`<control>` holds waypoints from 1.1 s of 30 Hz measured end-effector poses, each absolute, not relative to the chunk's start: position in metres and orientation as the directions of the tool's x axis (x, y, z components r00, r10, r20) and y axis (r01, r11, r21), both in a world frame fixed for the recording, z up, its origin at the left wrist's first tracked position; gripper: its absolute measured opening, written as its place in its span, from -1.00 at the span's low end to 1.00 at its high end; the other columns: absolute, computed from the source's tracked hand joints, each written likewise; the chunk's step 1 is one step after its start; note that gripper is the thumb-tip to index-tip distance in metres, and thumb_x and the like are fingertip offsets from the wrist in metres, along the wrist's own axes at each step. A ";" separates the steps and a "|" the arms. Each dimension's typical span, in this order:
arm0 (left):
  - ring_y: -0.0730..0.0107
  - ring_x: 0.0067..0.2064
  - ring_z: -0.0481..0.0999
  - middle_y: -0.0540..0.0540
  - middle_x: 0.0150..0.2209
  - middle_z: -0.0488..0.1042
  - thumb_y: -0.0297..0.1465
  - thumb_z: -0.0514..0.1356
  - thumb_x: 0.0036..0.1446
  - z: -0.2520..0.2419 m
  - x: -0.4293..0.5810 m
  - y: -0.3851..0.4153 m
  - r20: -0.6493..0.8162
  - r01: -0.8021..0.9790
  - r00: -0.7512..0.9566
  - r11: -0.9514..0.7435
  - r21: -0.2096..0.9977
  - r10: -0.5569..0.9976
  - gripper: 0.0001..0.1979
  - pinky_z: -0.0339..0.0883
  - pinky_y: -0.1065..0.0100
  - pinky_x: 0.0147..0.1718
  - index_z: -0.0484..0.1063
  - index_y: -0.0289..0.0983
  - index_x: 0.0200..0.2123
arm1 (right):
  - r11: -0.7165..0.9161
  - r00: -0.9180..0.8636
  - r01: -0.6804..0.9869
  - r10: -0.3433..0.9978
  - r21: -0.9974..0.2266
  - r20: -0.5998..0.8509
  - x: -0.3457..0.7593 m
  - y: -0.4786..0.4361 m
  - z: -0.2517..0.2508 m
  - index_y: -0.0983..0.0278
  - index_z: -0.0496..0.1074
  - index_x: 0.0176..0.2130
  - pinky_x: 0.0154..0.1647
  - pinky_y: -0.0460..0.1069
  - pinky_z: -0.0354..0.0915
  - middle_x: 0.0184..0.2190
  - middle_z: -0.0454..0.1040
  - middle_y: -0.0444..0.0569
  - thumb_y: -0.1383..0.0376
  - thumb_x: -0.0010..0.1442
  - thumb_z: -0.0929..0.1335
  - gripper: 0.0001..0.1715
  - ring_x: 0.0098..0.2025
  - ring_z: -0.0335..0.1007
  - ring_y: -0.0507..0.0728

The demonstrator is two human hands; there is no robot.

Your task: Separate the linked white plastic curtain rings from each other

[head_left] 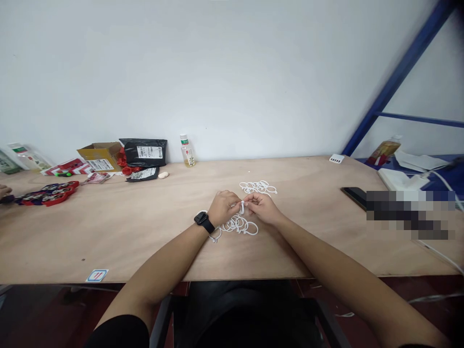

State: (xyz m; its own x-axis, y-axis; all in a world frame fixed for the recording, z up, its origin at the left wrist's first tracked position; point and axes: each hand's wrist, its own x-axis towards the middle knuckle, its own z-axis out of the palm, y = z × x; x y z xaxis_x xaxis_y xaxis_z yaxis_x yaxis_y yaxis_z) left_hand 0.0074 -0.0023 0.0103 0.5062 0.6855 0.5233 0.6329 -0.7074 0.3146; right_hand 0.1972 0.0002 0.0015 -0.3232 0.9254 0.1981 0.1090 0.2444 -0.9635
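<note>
Between the fingertips of both hands is a small white plastic ring (pixel 242 208), seen nearly edge-on. My left hand (pixel 224 209), with a black watch on its wrist, pinches it from the left. From the right, the thumb and fingers of my right hand (pixel 264 207) close on its upper part. Just below my hands lies a loose pile of similar white rings with small tabs (pixel 237 224), partly hidden by my left hand. Beyond my hands lies a second group of white rings (pixel 258 186) on the wooden table (pixel 152 227).
A drink bottle (pixel 187 152), black parcels (pixel 148 152) and an open cardboard box (pixel 99 154) stand along the wall. Red and dark items (pixel 50 192) lie at the left, near another person's hand (pixel 5 190). A phone (pixel 355 197) and white cable are at the right.
</note>
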 end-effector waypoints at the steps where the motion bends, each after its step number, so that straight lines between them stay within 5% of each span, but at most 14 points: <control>1: 0.32 -0.21 0.49 -0.10 -0.28 0.57 -0.31 0.09 0.25 0.011 0.007 -0.003 0.523 0.639 0.501 -0.702 0.313 0.690 -0.76 0.25 0.23 -0.11 0.55 -0.21 -0.30 | 0.241 -0.315 0.100 0.928 -0.965 0.199 0.197 0.001 0.002 0.29 0.45 -0.36 -0.55 -0.11 0.23 -0.56 0.42 -0.15 0.17 0.02 0.42 -0.76 -0.59 0.29 -0.03; 8: 0.31 -0.16 0.49 -0.09 -0.22 0.57 -0.28 0.06 0.28 0.013 0.010 -0.005 0.531 0.684 0.440 -0.653 0.325 0.724 -0.75 0.25 0.22 -0.10 0.54 -0.17 -0.20 | 0.267 -0.265 0.052 0.933 -0.962 0.244 0.195 0.005 -0.003 0.29 0.45 -0.28 -0.52 -0.08 0.27 -0.48 0.47 -0.10 0.10 0.00 0.44 -0.65 -0.54 0.31 0.00; 16: 0.24 -0.03 0.42 -0.06 -0.08 0.52 -0.50 0.13 0.09 0.007 0.004 -0.002 0.442 0.716 0.457 -0.614 0.332 0.772 -0.75 0.15 0.11 0.04 0.56 -0.13 -0.24 | 0.501 -0.103 0.466 0.850 -0.730 0.517 0.214 0.014 0.004 0.23 0.53 -0.25 -0.34 0.01 0.30 -0.33 0.51 -0.01 0.24 0.10 0.34 -0.79 -0.43 0.31 0.07; 20: 0.18 0.01 0.39 -0.05 -0.04 0.49 -0.45 0.18 0.02 0.001 0.003 -0.002 0.330 0.747 0.494 -0.587 0.312 0.805 -0.82 0.08 0.04 0.06 0.57 -0.11 -0.35 | 0.493 -0.075 0.497 0.845 -0.714 0.530 0.224 0.023 0.003 0.24 0.52 -0.23 -0.36 0.01 0.28 -0.20 0.47 0.02 0.26 0.06 0.35 -0.76 -0.42 0.29 0.06; 33: 0.24 -0.08 0.46 -0.08 -0.15 0.56 -0.21 0.11 0.21 0.005 0.005 -0.002 0.352 0.766 0.443 -0.552 0.330 0.825 -0.74 0.07 0.10 0.01 0.56 -0.16 -0.22 | 0.608 -0.443 0.489 0.791 -0.625 0.423 0.210 0.009 0.000 0.22 0.51 -0.14 -0.28 -0.01 0.27 -0.21 0.50 0.00 0.41 0.09 0.30 -0.67 -0.27 0.37 0.10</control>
State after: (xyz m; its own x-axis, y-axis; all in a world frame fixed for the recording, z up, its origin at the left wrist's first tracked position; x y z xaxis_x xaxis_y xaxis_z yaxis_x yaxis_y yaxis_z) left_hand 0.0052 -0.0020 0.0054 0.4425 0.8247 0.3523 0.7656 -0.5520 0.3304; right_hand 0.2103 0.0093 -0.0004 -0.4428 0.7908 0.4226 0.4893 0.6081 -0.6251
